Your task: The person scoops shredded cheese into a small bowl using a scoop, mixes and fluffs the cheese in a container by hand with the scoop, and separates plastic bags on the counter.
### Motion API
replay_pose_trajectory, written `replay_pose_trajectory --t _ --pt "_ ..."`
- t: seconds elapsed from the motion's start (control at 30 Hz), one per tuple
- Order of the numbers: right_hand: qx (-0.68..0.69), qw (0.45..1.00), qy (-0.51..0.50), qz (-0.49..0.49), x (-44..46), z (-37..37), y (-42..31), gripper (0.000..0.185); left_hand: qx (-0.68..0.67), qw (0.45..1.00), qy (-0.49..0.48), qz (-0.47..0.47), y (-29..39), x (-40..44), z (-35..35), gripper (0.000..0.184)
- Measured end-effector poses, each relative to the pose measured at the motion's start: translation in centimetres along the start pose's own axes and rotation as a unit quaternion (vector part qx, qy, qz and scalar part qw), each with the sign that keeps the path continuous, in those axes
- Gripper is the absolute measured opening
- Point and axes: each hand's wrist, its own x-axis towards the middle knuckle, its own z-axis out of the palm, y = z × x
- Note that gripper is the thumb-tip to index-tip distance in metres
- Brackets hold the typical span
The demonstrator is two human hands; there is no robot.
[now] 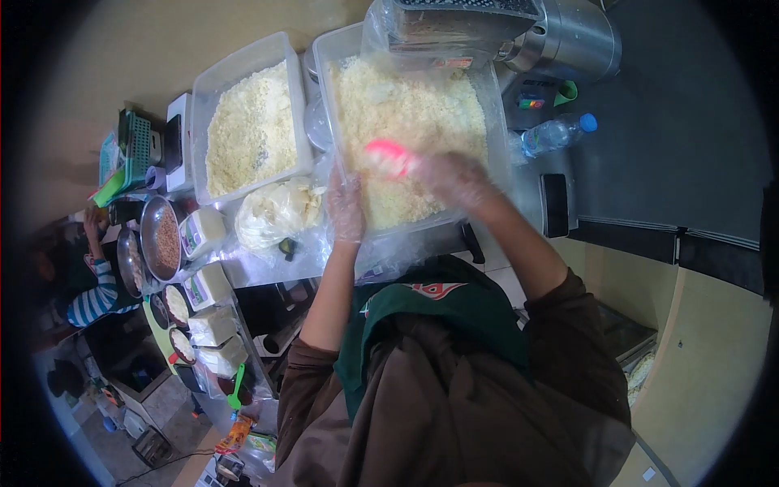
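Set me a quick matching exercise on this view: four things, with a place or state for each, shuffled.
1. Pink tool
2. Bottle
3. Pan
4. Left hand

A. Topped with a blue cap
B. At the left side of the right-hand tub
C. In the right hand
D. Holding brown granules

Pairs: 1-C, 2-A, 3-D, 4-B

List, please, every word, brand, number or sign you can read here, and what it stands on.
No text reads with certainty.
Green garment: red-and-white logo, letters unclear.
Metal machine: dark lettering by its base, too blurred.
Two white packs: labels too small.
Orange packet: print too blurred.
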Motion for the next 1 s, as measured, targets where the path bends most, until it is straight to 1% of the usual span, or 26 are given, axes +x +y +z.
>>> replay_pose_trajectory --t 0.03,0.07,0.1,0.17,0.2,0.23,0.3,0.33,0.37,0.43,0.47,0.53,0.57,0.63,0.67,0.73,0.77,0.83,0.87,0.93,0.97,1.0 --pt "0.007 0.998 -0.005 -0.069 -0.1 0.8 -1.0 0.04 0.001 1.0 0.0 0.001 0.5 0.0 0.1 0.049" --pt "0.028 0.998 -0.059 0.01 0.9 0.9 -1.6 0.039 0.008 1.0 0.001 0.017 1.1 0.0 0.3 0.05" --pt "0.029 0.998 -0.058 0.009 1.6 0.2 -1.1 0.039 0.015 0.999 0.001 0.031 1.6 -0.1 0.4 0.05" --pt "0.07 0.99 0.01 0.119 2.9 -2.1 0.8 0.037 0.03 0.999 0.0 0.027 1.1 0.0 0.2 0.051" --pt "0.105 0.99 0.06 0.077 2.8 -3.1 1.7 0.04 0.043 0.999 -0.001 0.022 0.8 0.0 0.2 0.052" --pt "0.106 0.99 0.059 0.079 3.4 -3.2 2.2 0.04 0.043 0.999 -0.002 0.02 1.1 -0.2 0.2 0.052" --pt "0.187 0.968 0.153 -0.071 5.0 -3.7 3.4 0.044 0.012 1.0 -0.008 -0.007 2.1 -0.3 0.5 0.052" --pt "0.115 0.986 0.106 -0.065 5.7 -4.1 2.1 0.044 0.012 1.0 -0.012 -0.007 2.3 -0.3 0.6 0.052" --pt "0.117 0.985 0.107 -0.064 6.3 -3.2 0.6 0.044 -0.001 1.0 -0.013 -0.009 2.5 -0.3 0.6 0.052" --pt "0.201 0.979 -0.027 -0.012 7.1 -0.7 -1.7 0.044 -0.012 1.0 -0.013 -0.011 2.6 -0.3 0.5 0.052" --pt "0.202 0.979 -0.026 -0.013 6.6 0.3 -1.8 0.044 -0.011 1.0 -0.018 -0.007 2.4 -0.2 0.4 0.054" --pt "0.156 0.986 0.058 0.007 5.5 2.1 -2.0 0.043 -0.011 1.0 -0.023 -0.003 1.9 -0.2 0.3 0.055" --pt "0.155 0.986 0.059 0.006 5.0 0.9 -1.3 0.043 -0.01 1.0 -0.016 0.004 1.5 -0.1 0.3 0.054" --pt "0.067 0.997 0.018 0.032 3.9 -2.3 1.4 0.044 -0.012 1.0 -0.005 0.007 1.3 -0.1 0.4 0.053" --pt "0.066 0.997 0.014 0.034 4.1 -2.7 2.0 0.044 -0.035 0.999 -0.011 -0.004 1.8 -0.3 0.5 0.053" --pt "0.118 0.984 0.125 0.055 5.0 -3.4 2.8 0.044 -0.055 0.998 -0.02 -0.015 2.1 -0.4 0.6 0.053" --pt "0.121 0.983 0.127 0.055 5.7 -3.1 2.1 0.044 -0.034 0.999 -0.015 -0.025 2.0 -0.3 0.5 0.053" --pt "0.214 0.967 0.067 0.125 7.5 -1.9 -0.7 0.045 -0.011 0.999 -0.011 -0.034 2.3 -0.2 0.5 0.053" --pt "0.216 0.966 0.068 0.126 7.4 -1.2 -2.1 0.045 -0.014 0.999 -0.018 -0.032 3.0 -0.3 0.5 0.055" --pt "0.051 0.996 0.0 0.071 5.9 0.4 -4.0 0.043 -0.019 0.999 -0.028 -0.03 3.5 -0.3 0.7 0.056" --pt "0.051 0.996 0.003 0.074 5.4 0.2 -3.1 0.043 -0.021 0.999 -0.029 -0.029 3.4 -0.1 0.8 0.055" --pt "0.02 0.997 0.041 0.065 4.5 -0.3 -1.5 0.043 -0.023 0.999 -0.027 -0.029 3.2 0.1 0.7 0.054"
